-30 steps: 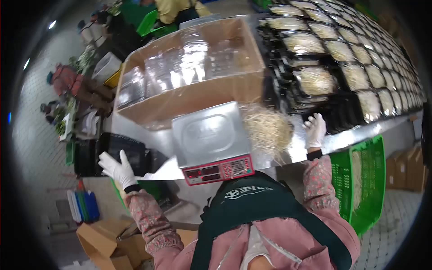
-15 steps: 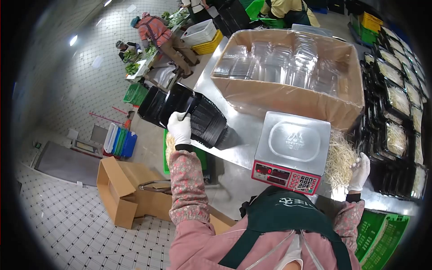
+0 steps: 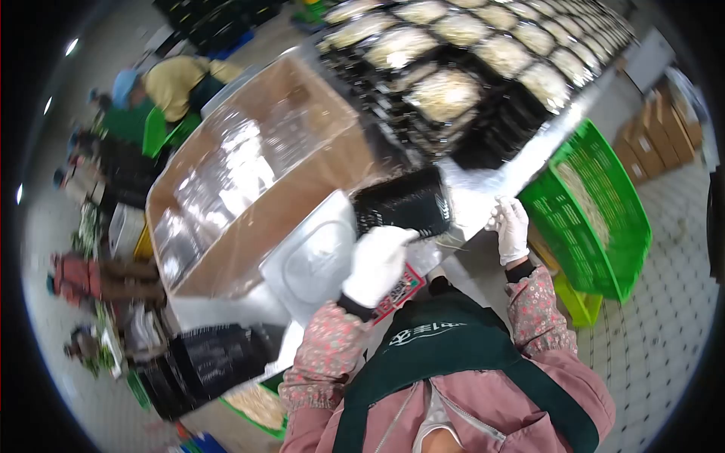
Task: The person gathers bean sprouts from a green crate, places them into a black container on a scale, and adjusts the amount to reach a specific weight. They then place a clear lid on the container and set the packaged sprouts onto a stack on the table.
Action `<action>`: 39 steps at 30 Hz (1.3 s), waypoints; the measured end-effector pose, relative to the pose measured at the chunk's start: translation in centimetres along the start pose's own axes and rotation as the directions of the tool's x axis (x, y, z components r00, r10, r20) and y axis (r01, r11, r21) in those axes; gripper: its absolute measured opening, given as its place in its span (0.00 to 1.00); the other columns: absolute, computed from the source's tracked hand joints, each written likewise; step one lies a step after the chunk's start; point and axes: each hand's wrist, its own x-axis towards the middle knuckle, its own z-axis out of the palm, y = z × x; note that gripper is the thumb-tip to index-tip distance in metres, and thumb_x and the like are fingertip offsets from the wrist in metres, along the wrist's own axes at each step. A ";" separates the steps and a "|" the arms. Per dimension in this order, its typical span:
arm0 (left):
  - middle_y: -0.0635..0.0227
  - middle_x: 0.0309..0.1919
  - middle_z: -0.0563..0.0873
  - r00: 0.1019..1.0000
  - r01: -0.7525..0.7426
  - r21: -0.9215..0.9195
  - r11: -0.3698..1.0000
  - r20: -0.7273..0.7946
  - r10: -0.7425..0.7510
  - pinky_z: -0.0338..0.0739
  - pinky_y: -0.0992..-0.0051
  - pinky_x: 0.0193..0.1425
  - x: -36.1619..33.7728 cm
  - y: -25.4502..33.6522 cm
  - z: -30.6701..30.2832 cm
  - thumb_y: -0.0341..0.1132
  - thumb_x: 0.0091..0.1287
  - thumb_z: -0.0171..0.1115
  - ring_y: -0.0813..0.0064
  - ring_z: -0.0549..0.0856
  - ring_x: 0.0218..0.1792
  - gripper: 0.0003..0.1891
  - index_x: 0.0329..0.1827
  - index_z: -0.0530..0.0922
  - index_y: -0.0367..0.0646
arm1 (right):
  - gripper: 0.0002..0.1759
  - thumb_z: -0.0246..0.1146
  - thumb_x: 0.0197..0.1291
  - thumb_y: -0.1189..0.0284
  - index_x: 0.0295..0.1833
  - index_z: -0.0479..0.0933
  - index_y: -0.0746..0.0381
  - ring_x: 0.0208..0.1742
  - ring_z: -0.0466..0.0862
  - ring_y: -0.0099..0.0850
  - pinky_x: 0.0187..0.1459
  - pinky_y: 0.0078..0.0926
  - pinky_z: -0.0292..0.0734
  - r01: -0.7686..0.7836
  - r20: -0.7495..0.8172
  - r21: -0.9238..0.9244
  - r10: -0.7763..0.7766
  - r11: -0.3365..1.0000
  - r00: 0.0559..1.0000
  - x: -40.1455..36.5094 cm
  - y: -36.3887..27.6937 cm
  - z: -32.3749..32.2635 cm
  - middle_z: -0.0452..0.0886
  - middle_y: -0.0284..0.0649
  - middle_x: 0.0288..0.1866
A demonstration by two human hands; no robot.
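My left hand [image 3: 375,263], in a white glove, grips the near edge of a black plastic tray [image 3: 402,202]. The tray is over the table beside the scale's metal plate [image 3: 311,253]. My left hand and wrist cover part of the scale's red keypad [image 3: 404,293]. At the table's front edge, my right hand [image 3: 512,229], also gloved, is apart from the tray, its fingers loosely bent and apart with nothing visible in them. A few pale sprout-like strands [image 3: 451,243] show by the tray; the tray hides what lies behind it.
A cardboard box [image 3: 302,198] of clear plastic containers stands behind the scale. Film-wrapped filled trays [image 3: 445,94] are stacked at the back, with unfilled black trays [image 3: 504,124] in front. A green crate [image 3: 630,253] is at right; stacked black trays [image 3: 211,366] are lower left. People work at far left.
The view has swung right. My left hand has left the black tray stack and now holds one tray beside the scale. My right hand has moved off the sprout heap to the table edge.
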 end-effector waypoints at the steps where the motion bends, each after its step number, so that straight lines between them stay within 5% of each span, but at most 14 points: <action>1: 0.65 0.38 0.85 0.989 -0.091 0.030 0.995 0.117 0.087 0.78 0.63 0.47 0.6 0.4 3.2 0.25 0.58 0.61 0.62 0.83 0.41 0.13 0.45 0.85 0.48 | 0.10 0.62 0.69 0.66 0.50 0.78 0.60 0.25 0.80 0.20 0.26 0.21 0.80 0.039 -0.029 0.014 -0.038 0.999 0.999 -0.7 -1.0 -2.1 0.79 0.32 0.30; 5: 0.69 0.35 0.81 0.918 -0.270 0.232 0.934 0.355 0.178 0.74 0.64 0.42 3.3 -3.2 14.0 0.27 0.57 0.60 0.64 0.80 0.40 0.11 0.41 0.83 0.50 | 0.10 0.62 0.69 0.66 0.50 0.78 0.59 0.24 0.78 0.20 0.25 0.21 0.80 0.078 -0.243 0.003 -0.075 0.997 0.967 -3.2 -3.6 -8.7 0.79 0.32 0.30; 9: 0.66 0.40 0.82 0.901 -0.251 0.447 0.859 0.433 0.037 0.72 0.60 0.48 5.4 -5.1 17.1 0.30 0.51 0.65 0.62 0.79 0.45 0.21 0.51 0.81 0.47 | 0.09 0.61 0.70 0.66 0.49 0.78 0.59 0.23 0.79 0.20 0.24 0.20 0.79 0.128 -0.345 0.024 -0.112 0.991 0.932 -5.0 -5.1 -14.9 0.80 0.33 0.30; 13: 0.55 0.63 0.76 0.897 -0.257 0.248 0.934 0.420 0.135 0.62 0.53 0.71 8.2 0.5 14.8 0.34 0.45 0.76 0.54 0.72 0.66 0.41 0.67 0.71 0.42 | 0.09 0.63 0.69 0.67 0.48 0.78 0.60 0.22 0.79 0.20 0.24 0.20 0.79 0.143 -0.469 -0.047 -0.148 0.989 0.870 -5.3 -6.7 -21.2 0.80 0.33 0.29; 16: 0.53 0.62 0.78 0.954 -0.101 0.040 0.994 0.288 0.086 0.68 0.61 0.71 10.0 5.6 16.8 0.28 0.48 0.75 0.53 0.76 0.65 0.34 0.63 0.77 0.39 | 0.10 0.64 0.68 0.66 0.48 0.78 0.60 0.22 0.80 0.21 0.23 0.19 0.78 0.167 -0.536 -0.011 -0.147 0.986 0.831 -5.1 -8.8 -27.2 0.81 0.33 0.30; 20: 0.58 0.65 0.77 0.936 0.122 -0.212 0.970 0.349 -0.041 0.67 0.66 0.72 12.0 10.7 23.4 0.29 0.56 0.74 0.61 0.75 0.66 0.33 0.68 0.73 0.39 | 0.12 0.62 0.70 0.65 0.51 0.78 0.61 0.23 0.80 0.20 0.24 0.17 0.77 0.264 -0.616 -0.108 -0.274 0.958 0.739 -3.3 -11.4 -35.9 0.81 0.34 0.31; 23: 0.58 0.67 0.74 0.897 0.152 -0.286 0.946 0.441 -0.010 0.64 0.68 0.75 14.8 13.8 28.5 0.26 0.59 0.72 0.66 0.73 0.68 0.34 0.70 0.69 0.36 | 0.14 0.61 0.71 0.65 0.55 0.76 0.61 0.26 0.81 0.21 0.26 0.17 0.78 0.293 -0.665 -0.148 -0.314 0.945 0.678 -2.9 -14.0 -41.9 0.82 0.35 0.34; 27: 0.58 0.68 0.74 0.850 0.162 -0.329 0.930 0.526 0.039 0.66 0.65 0.72 19.5 16.7 33.5 0.31 0.59 0.73 0.63 0.73 0.68 0.39 0.74 0.65 0.40 | 0.22 0.66 0.67 0.66 0.63 0.73 0.62 0.40 0.81 0.18 0.36 0.15 0.78 0.213 -0.690 -0.279 -0.349 0.937 0.634 -1.5 -16.6 -47.2 0.80 0.36 0.48; 28: 0.58 0.69 0.73 0.829 0.182 -0.367 0.912 0.556 0.059 0.67 0.65 0.72 20.6 17.1 35.1 0.31 0.59 0.73 0.62 0.73 0.68 0.39 0.74 0.64 0.40 | 0.31 0.70 0.62 0.66 0.68 0.70 0.62 0.54 0.80 0.26 0.52 0.23 0.79 0.183 -0.648 -0.282 -0.327 0.942 0.687 -0.8 -16.6 -48.8 0.78 0.41 0.59; 31: 0.54 0.71 0.69 0.716 0.223 -0.322 0.920 0.694 0.069 0.64 0.65 0.74 24.9 18.7 39.5 0.35 0.57 0.76 0.61 0.70 0.71 0.45 0.77 0.60 0.40 | 0.42 0.73 0.57 0.61 0.73 0.65 0.62 0.69 0.73 0.38 0.69 0.35 0.68 0.074 -0.504 -0.582 -0.431 0.810 0.749 3.2 -16.7 -50.3 0.72 0.49 0.69; 33: 0.53 0.72 0.68 0.655 0.058 -0.300 0.952 0.731 0.191 0.62 0.67 0.76 27.5 19.4 43.3 0.35 0.54 0.77 0.61 0.68 0.72 0.48 0.77 0.59 0.38 | 0.50 0.76 0.51 0.56 0.75 0.61 0.63 0.78 0.61 0.45 0.77 0.39 0.54 -0.018 -0.359 -0.751 -0.385 0.660 0.850 6.6 -15.6 -51.3 0.64 0.54 0.75; 37: 0.46 0.75 0.62 0.401 -0.049 -0.319 0.946 0.861 0.311 0.56 0.68 0.79 30.2 19.5 53.1 0.43 0.50 0.79 0.55 0.62 0.76 0.54 0.78 0.55 0.35 | 0.60 0.78 0.44 0.51 0.78 0.55 0.60 0.80 0.54 0.52 0.77 0.44 0.52 -0.084 -0.145 -0.921 -0.133 0.381 0.981 11.7 -12.5 -52.9 0.57 0.56 0.78; 39: 0.44 0.76 0.60 0.208 -0.103 -0.350 0.931 0.908 0.364 0.55 0.67 0.80 29.9 18.4 58.3 0.44 0.49 0.79 0.54 0.60 0.77 0.57 0.78 0.53 0.34 | 0.65 0.79 0.41 0.49 0.80 0.51 0.57 0.80 0.51 0.57 0.77 0.46 0.53 -0.246 -0.209 -0.946 0.179 0.213 0.961 12.6 -12.8 -52.6 0.52 0.56 0.80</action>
